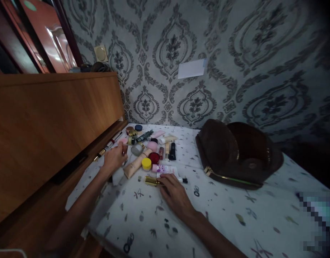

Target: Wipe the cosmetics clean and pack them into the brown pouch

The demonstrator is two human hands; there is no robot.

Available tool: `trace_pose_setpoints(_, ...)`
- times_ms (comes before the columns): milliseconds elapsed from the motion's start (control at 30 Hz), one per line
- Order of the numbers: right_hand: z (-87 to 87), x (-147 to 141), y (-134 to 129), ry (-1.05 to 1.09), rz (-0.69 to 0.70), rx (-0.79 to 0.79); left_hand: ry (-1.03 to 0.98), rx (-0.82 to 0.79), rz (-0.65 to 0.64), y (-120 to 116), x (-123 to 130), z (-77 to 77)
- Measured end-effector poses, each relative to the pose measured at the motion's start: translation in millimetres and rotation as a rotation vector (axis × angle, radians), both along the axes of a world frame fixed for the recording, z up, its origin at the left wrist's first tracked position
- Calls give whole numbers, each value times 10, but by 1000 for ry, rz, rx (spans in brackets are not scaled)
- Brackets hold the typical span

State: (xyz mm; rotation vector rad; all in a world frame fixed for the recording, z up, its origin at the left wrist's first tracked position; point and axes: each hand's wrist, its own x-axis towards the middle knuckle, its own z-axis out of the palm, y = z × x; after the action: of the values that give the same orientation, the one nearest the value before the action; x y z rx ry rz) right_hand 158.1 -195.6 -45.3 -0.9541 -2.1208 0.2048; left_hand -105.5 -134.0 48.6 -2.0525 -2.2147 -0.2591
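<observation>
My left hand (114,157) is closed at the left edge of a spread of cosmetics, its fingertips around a small item I cannot make out. My right hand (177,195) lies low over the sheet, fingers on the right end of a gold lipstick-like tube (151,180). Behind that tube are a yellow-lidded jar (146,164), a beige squeeze tube (136,165), a dark red round case (154,158) and a pink-and-white tube (162,168). A black tube (172,151) stands out farther right. A black-capped white tube (183,180) shows partly beyond my right fingers.
An open dark brown bag (221,150) with a zip rests on the patterned white sheet (208,222) at the right. A wooden headboard-like panel (57,125) borders the left side. Slim pencil-like items (108,145) lie along its ledge. Patterned wallpaper (170,93) covers the wall behind.
</observation>
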Motion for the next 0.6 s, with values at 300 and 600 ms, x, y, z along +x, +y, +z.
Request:
trace_pose_setpoints(300, 10, -7, -17, 24, 21, -10, -19, -69, -285, -241, 380, -79)
trace_pose_setpoints(600, -17, -14, -3, 38, 35, -24, -19, -42, -370, -200, 807, -62)
